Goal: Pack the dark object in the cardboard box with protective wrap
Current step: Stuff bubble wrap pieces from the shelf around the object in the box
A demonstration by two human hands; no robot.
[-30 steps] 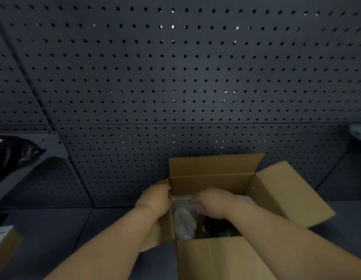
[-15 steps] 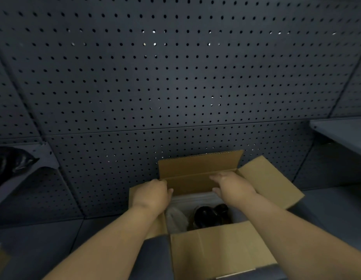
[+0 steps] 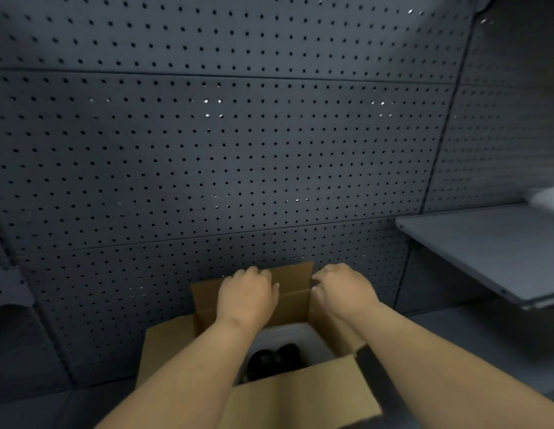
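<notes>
Reaching forward from the bottom of the view, two bare forearms stretch over an open cardboard box (image 3: 300, 394) that sits on a dark grey surface (image 3: 474, 335). Nearest to the person, the box's front flap stands up, a plain tan panel. Just behind it, down inside the box, lies the dark object (image 3: 274, 362), rounded and glossy black, only partly seen between the forearms. Pale protective wrap (image 3: 313, 339) lines the inside around it, lying against the right and rear inner walls; how far it covers the object cannot be told. A side flap hangs open to the left, and the right side is mostly hidden by the right forearm.

Farther on, both hands meet the rear flap, which stands upright. The left hand (image 3: 246, 297) has its fingers (image 3: 260, 274) curled over the flap's top edge, knuckles up, gripping the cardboard. The right hand (image 3: 342, 289) is at the flap's right edge, its fingers (image 3: 319, 278) bent and closed on that edge near the upper corner. Neither hand touches the dark object or the wrap.

Beyond the box rises a dark pegboard wall (image 3: 238, 150), dotted with rows of small holes. To the right, a grey shelf (image 3: 486, 246) juts out from the wall, higher than the box.
</notes>
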